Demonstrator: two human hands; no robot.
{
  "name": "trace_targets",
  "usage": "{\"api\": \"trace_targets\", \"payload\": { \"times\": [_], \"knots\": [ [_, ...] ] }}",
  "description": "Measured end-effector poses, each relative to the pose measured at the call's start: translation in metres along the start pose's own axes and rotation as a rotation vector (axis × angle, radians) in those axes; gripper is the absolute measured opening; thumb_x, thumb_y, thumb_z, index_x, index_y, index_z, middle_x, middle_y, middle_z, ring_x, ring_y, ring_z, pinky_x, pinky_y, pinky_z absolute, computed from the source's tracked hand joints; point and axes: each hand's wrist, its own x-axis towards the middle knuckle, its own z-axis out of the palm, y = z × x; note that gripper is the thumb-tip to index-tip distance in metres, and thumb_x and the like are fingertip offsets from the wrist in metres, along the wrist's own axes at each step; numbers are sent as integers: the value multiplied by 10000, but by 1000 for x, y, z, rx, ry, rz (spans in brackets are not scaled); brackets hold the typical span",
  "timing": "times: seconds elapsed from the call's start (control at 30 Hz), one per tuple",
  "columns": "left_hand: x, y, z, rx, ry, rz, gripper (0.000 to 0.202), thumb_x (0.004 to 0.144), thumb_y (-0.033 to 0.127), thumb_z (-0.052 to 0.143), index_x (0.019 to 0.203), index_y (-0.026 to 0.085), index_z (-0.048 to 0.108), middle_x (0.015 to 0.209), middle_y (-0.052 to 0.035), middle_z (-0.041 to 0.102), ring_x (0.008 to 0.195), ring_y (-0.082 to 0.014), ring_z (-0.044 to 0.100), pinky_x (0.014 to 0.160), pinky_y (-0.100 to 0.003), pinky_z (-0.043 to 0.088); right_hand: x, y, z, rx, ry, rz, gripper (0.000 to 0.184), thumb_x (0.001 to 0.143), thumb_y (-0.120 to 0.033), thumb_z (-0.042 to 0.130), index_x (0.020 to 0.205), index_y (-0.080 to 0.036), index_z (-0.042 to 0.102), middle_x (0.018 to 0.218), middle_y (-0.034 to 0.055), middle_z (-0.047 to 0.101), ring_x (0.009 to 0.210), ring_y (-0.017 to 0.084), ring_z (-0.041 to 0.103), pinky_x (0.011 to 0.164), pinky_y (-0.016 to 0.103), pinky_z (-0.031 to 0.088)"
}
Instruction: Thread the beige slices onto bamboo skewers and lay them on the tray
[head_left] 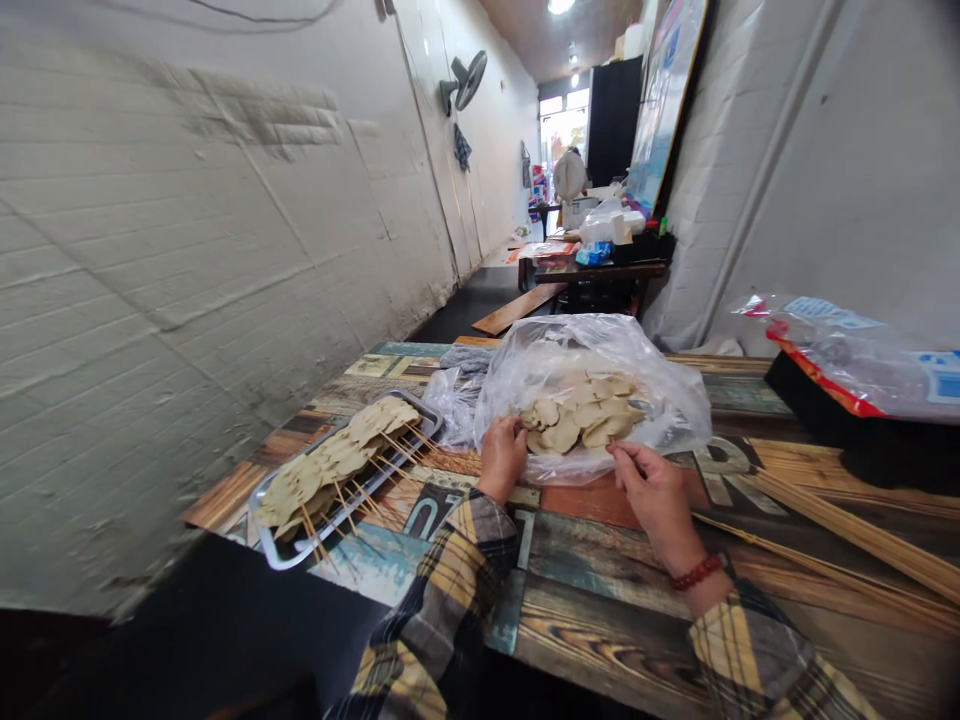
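A clear plastic bag (679,400) lies open on the table, with a heap of thin beige slices (585,412) inside. My left hand (502,458) is at the bag's near left edge, fingers curled against the slices; what they grip is hidden. My right hand (651,488) pinches thumb and fingertips together at the heap's near right edge, on something too small to make out. To the left, a metal tray (289,552) carries rows of similar beige slices (337,462) threaded on wooden skewers, whose bare ends stick out over the near right rim.
Loose wooden skewers (847,520) lie at the right of the patterned wooden table (600,600). Behind them stands a black box (806,400) with red-edged plastic packaging on top. A crumpled clear bag (452,405) sits between tray and large bag. A wall (187,300) runs along the left.
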Motion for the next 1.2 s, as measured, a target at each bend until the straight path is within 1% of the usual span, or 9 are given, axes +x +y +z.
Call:
{"api": "trace_targets", "payload": {
  "times": [0.17,0.27,0.4,0.57,0.7,0.83,1.0,1.1,1.2],
  "knots": [
    [3,-1,0,452,-108,42,214,814,253,592,974,192,721,797,-58,639,801,-197,573,790,-298,401,-1,0,2,-5,-4,-22,390,878,-494,481,811,-165,679,517,-29,535,521,145,508,543,251,392],
    [3,1,1,539,-123,82,292,849,304,563,1077,177,694,872,-75,667,826,-194,591,773,-289,409,-1,0,4,2,-19,-37,383,882,-484,473,803,-171,680,518,-27,538,516,145,505,536,248,384],
    [10,10,4,552,-147,93,290,856,338,553,1001,144,712,901,-94,687,842,-189,610,758,-273,411,-1,-1,5,28,-5,-46,361,875,-466,484,796,-171,677,576,-3,590,554,153,528,568,253,395],
    [24,25,16,705,-179,37,340,862,414,515,887,155,734,930,-134,689,881,-233,626,727,-297,406,0,-2,5,52,-4,-51,363,875,-453,477,812,-162,684,615,17,632,570,156,550,580,252,411],
    [30,28,28,759,-147,-2,361,839,456,529,905,158,723,989,-159,668,918,-268,622,726,-319,405,2,0,6,54,-3,-42,378,879,-455,465,856,-155,693,630,27,652,559,159,563,552,247,405],
    [33,27,36,684,-112,33,256,790,337,590,948,170,704,1051,-149,645,955,-263,597,757,-320,408,3,-1,7,63,-7,-38,379,877,-457,460,845,-158,692,650,38,666,567,162,573,553,248,408],
    [40,27,45,280,-63,-46,112,673,133,614,763,168,672,924,-102,657,991,-252,563,818,-324,403,3,-3,6,72,-8,-37,361,874,-441,460,834,-164,689,659,41,671,582,166,581,566,252,409],
    [44,30,48,152,-82,-80,43,652,132,617,672,170,619,755,-56,636,891,-219,585,770,-301,426,5,-3,4,78,4,-28,365,872,-440,458,845,-160,691,658,44,672,586,171,584,566,256,411],
    [44,34,43,-11,-118,-114,73,666,200,624,714,162,584,687,-23,611,735,-172,601,661,-266,449,7,-2,2,90,12,-17,373,871,-446,458,829,-157,690,653,44,668,587,172,581,562,258,408]
  ]
}}
